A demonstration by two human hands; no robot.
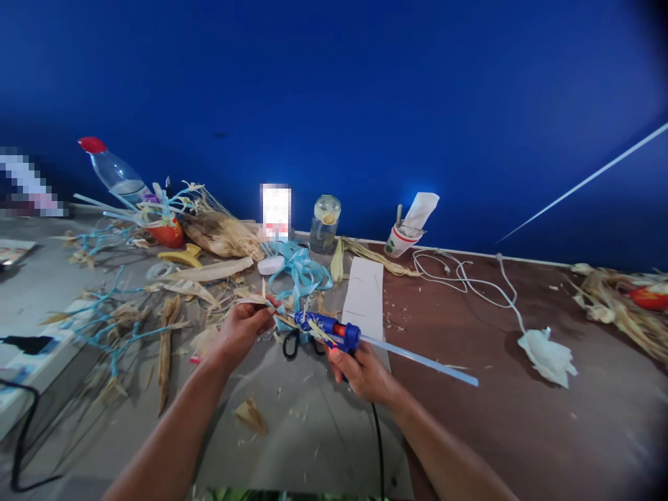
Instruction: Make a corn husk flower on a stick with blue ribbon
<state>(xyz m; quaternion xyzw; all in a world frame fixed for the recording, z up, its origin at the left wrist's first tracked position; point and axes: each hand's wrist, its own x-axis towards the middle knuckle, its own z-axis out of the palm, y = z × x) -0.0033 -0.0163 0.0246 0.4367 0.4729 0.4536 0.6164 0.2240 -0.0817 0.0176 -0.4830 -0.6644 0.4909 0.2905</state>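
My right hand is wrapped round the grip of a blue hot glue gun. Its nozzle points left, and a long translucent glue stick juts out of its back. Just left of the nozzle, my left hand pinches a thin pale strip of dried husk, partly hidden by the fingers. Below the gun lie scissors with black handles, their blades covered. Behind both hands sits a tangle of light blue ribbon.
Husk scraps and blue-wrapped stems litter the left side. Along the wall stand a tilted bottle, a glass jar and a paper cup. A white cable and crumpled tissue lie right. The gun's black cord trails toward me.
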